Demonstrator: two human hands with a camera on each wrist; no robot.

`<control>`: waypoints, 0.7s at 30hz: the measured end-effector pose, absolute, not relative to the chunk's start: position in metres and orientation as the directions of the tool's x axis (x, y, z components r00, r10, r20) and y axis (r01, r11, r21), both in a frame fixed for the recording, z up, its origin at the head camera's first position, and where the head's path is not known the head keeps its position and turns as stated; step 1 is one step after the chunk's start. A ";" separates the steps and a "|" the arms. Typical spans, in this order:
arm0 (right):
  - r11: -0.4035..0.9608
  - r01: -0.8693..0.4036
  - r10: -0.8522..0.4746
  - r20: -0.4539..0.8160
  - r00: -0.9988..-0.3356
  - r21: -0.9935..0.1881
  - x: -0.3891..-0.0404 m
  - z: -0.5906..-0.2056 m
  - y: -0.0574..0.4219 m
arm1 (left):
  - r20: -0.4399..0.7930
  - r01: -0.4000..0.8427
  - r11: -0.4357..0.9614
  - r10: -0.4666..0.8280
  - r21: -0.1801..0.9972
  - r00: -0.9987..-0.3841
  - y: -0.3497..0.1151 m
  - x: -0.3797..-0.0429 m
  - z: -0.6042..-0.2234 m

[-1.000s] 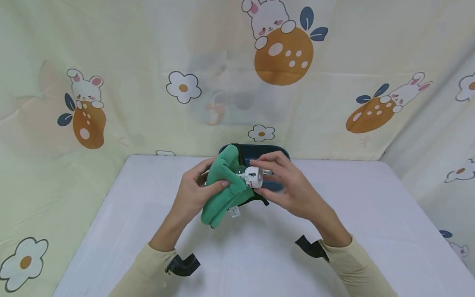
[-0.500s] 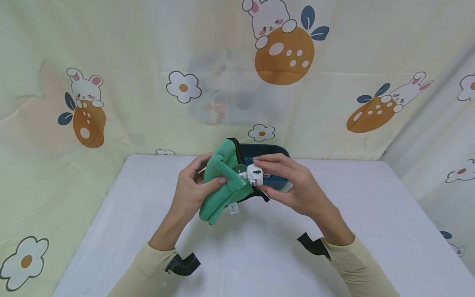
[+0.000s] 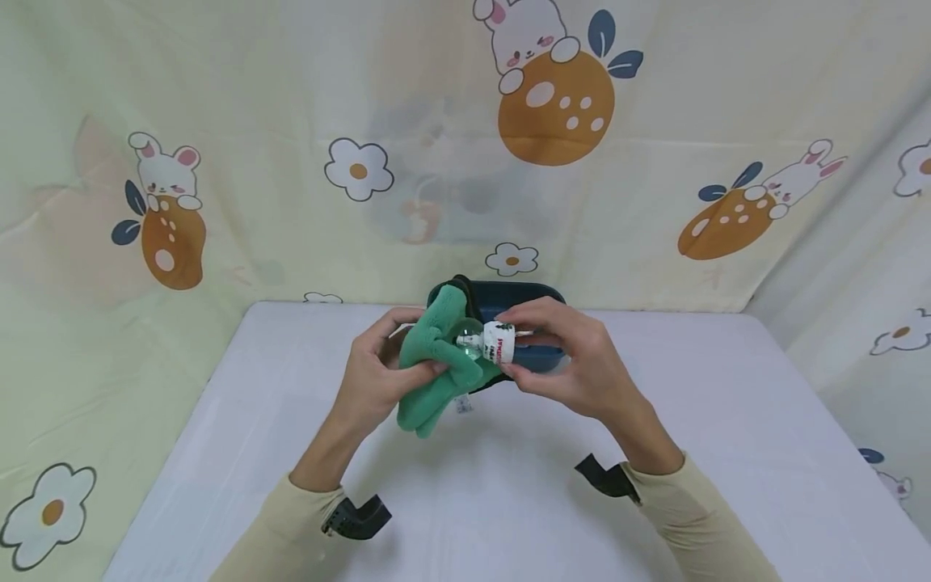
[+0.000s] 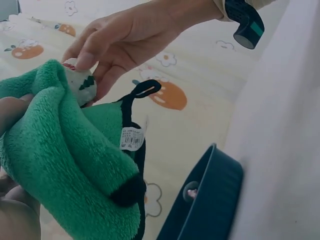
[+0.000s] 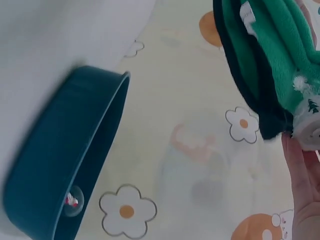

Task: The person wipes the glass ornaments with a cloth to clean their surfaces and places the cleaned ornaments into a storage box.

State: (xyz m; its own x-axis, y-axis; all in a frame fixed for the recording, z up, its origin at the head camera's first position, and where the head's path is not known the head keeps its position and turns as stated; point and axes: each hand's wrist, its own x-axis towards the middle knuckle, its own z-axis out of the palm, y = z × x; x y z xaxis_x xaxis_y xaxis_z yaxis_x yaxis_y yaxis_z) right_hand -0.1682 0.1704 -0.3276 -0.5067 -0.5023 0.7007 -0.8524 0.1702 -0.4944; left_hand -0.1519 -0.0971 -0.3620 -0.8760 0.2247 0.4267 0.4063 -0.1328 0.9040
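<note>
A small snow globe (image 3: 499, 343), with a clear ball and a printed white base, lies sideways between the hands above the table. My right hand (image 3: 578, 360) holds it by the base with fingertips and thumb. A fluffy green cloth (image 3: 429, 356) with a dark edge wraps part of the ball; my left hand (image 3: 371, 368) grips it, thumb in front, other fingers mostly hidden behind. In the left wrist view the cloth (image 4: 75, 160) shows a white label, and the base (image 4: 80, 85) peeks out above. The right wrist view catches the globe's base (image 5: 310, 122) at its edge.
Behind the hands, a dark blue basin (image 3: 520, 291) stands at the table's back edge. Inside it, in the right wrist view, lies a clear ball (image 5: 74, 201) with something red and white. A patterned curtain (image 3: 291, 162) hangs behind the white table (image 3: 480, 509).
The snow globe's base has turned in my right hand, so red lettering now faces up. The cloth shifted slightly and more of the clear ball shows. The basin has stayed put.
</note>
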 end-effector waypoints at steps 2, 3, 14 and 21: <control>0.177 -0.825 -0.489 0.680 -0.547 -0.537 -0.167 -0.328 0.168 | 0.444 0.423 -0.135 0.226 0.896 -0.867 -0.097 -0.152 -0.362; 0.179 -0.811 -0.482 0.669 -0.566 -0.556 -0.167 -0.328 0.167 | 0.453 0.432 -0.137 0.228 0.891 -0.862 -0.097 -0.152 -0.362; 0.209 -0.677 -0.470 0.535 -0.702 -0.706 -0.166 -0.326 0.163 | 0.547 0.541 -0.094 0.232 0.836 -0.805 -0.102 -0.155 -0.366; 0.211 -0.703 -0.505 0.540 -0.673 -0.679 -0.165 -0.323 0.164 | 0.526 0.521 -0.083 0.201 0.850 -0.826 -0.103 -0.155 -0.367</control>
